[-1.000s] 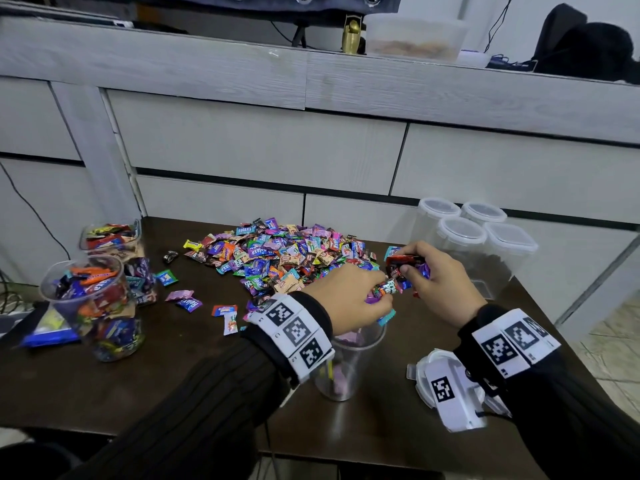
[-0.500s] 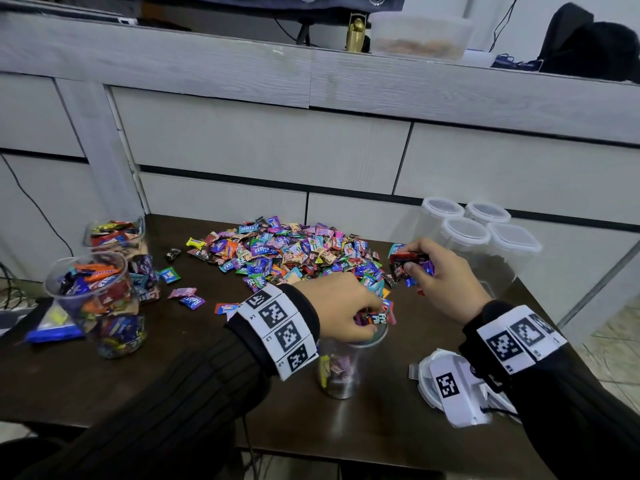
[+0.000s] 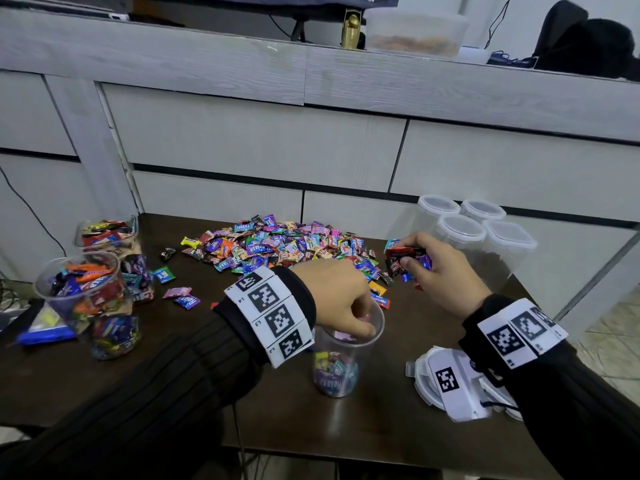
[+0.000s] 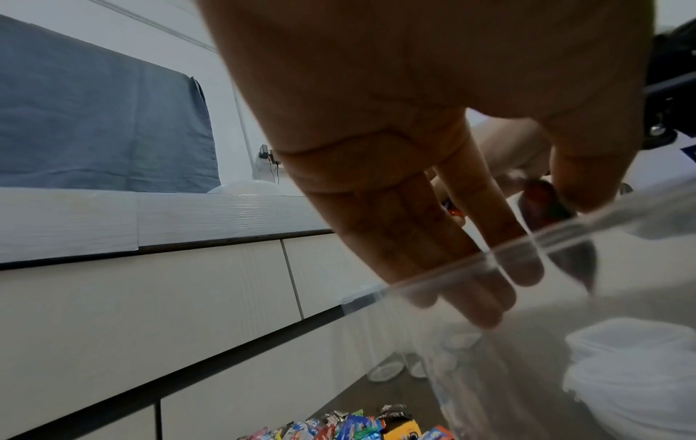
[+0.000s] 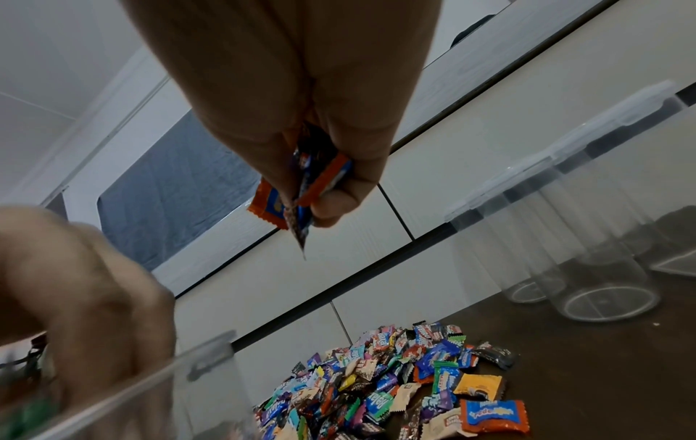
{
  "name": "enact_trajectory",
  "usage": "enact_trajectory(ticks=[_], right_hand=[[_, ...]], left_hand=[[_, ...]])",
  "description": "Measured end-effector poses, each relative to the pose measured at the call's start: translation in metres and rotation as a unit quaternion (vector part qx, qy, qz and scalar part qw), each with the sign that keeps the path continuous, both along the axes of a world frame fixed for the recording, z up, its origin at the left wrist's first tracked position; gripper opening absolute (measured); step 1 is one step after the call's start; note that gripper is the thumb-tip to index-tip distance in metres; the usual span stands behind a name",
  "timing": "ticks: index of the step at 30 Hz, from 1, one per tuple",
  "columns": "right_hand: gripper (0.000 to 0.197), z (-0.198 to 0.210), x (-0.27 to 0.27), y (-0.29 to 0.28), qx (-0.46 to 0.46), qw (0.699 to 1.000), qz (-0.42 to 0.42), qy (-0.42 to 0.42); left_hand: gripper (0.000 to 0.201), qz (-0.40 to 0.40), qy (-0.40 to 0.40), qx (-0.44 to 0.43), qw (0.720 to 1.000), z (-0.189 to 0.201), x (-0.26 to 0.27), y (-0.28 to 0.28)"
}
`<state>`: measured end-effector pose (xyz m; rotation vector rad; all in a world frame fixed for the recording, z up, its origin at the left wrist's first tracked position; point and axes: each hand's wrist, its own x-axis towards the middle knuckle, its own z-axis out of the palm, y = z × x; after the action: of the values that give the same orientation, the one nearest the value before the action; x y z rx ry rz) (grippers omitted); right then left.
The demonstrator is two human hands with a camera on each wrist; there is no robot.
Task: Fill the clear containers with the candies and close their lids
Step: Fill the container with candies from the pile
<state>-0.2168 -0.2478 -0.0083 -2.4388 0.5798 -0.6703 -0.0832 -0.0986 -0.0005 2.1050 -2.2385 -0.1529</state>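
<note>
A heap of wrapped candies lies at the back of the dark table. In front of it stands an open clear container holding a shallow layer of candies. My left hand hovers over its mouth with the fingers straight, dipping past the rim and holding nothing. To the right, above the table near the heap's edge, my right hand pinches a small bunch of candies between thumb and fingers.
Two clear containers full of candies stand at the left, without lids. Several empty lidded containers stand at the back right. White lids lie under my right wrist. Loose candies are scattered left of centre.
My left hand carried a bunch of candies from the heap back over the open container and let them go into it. The right hand stayed in place with its candies.
</note>
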Motion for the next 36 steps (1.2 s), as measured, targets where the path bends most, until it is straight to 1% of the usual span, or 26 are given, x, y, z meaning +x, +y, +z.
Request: enact_trajectory(ticks=[4, 6, 8, 10, 12, 13, 15, 17, 20, 22, 26, 30, 33, 36], right_hand=[[0.019, 0.004, 0.001, 0.002, -0.001, 1.000, 0.012, -0.010], [0.019, 0.005, 0.001, 0.005, 0.003, 1.000, 0.018, -0.010], [0.019, 0.007, 0.001, 0.007, 0.003, 1.000, 0.025, -0.012], [0.019, 0.011, 0.001, 0.011, 0.002, 0.999, 0.041, -0.023], [0.019, 0.015, 0.002, 0.017, 0.010, 0.997, 0.067, -0.045], [0.019, 0.016, 0.004, 0.022, 0.017, 0.995, 0.081, -0.059], [0.019, 0.014, 0.008, 0.034, 0.027, 0.991, 0.109, -0.076], [0.020, 0.006, 0.012, 0.047, 0.035, 0.988, 0.135, -0.071], [0.025, -0.010, 0.015, 0.061, 0.027, 0.983, 0.177, -0.042], [0.031, -0.018, 0.014, 0.065, 0.016, 0.980, 0.196, -0.026], [0.038, -0.022, 0.011, 0.067, -0.054, 0.976, 0.213, 0.001], [0.032, -0.017, 0.010, 0.067, -0.085, 0.971, 0.221, 0.034], [0.026, -0.014, 0.012, 0.067, -0.101, 0.967, 0.227, 0.061], [0.024, -0.016, 0.015, 0.066, -0.121, 0.960, 0.238, 0.079]], left_hand=[[0.030, -0.005, -0.017, -0.003, 1.000, -0.006, 0.004, 0.003], [0.029, -0.005, 0.008, -0.038, 0.999, -0.010, 0.007, 0.005], [0.035, 0.018, 0.064, -0.084, 0.994, -0.014, 0.011, 0.009], [0.049, 0.063, 0.159, -0.088, 0.981, -0.021, 0.016, 0.014], [0.069, 0.107, 0.260, -0.046, 0.958, -0.028, 0.021, 0.020], [0.079, 0.120, 0.298, -0.026, 0.947, -0.031, 0.023, 0.022], [0.098, 0.125, 0.353, -0.005, 0.927, -0.040, 0.027, 0.026], [0.107, 0.121, 0.388, 0.000, 0.914, -0.047, 0.028, 0.029], [0.099, 0.121, 0.408, -0.014, 0.905, -0.056, 0.025, 0.031], [0.091, 0.124, 0.394, -0.024, 0.910, -0.061, 0.024, 0.030], [0.086, 0.123, 0.376, -0.041, 0.918, -0.068, 0.025, 0.030], [0.070, 0.122, 0.389, -0.064, 0.911, -0.072, 0.027, 0.028], [0.068, 0.118, 0.392, -0.078, 0.909, -0.074, 0.028, 0.028], [0.070, 0.104, 0.392, -0.073, 0.911, -0.076, 0.032, 0.030]])
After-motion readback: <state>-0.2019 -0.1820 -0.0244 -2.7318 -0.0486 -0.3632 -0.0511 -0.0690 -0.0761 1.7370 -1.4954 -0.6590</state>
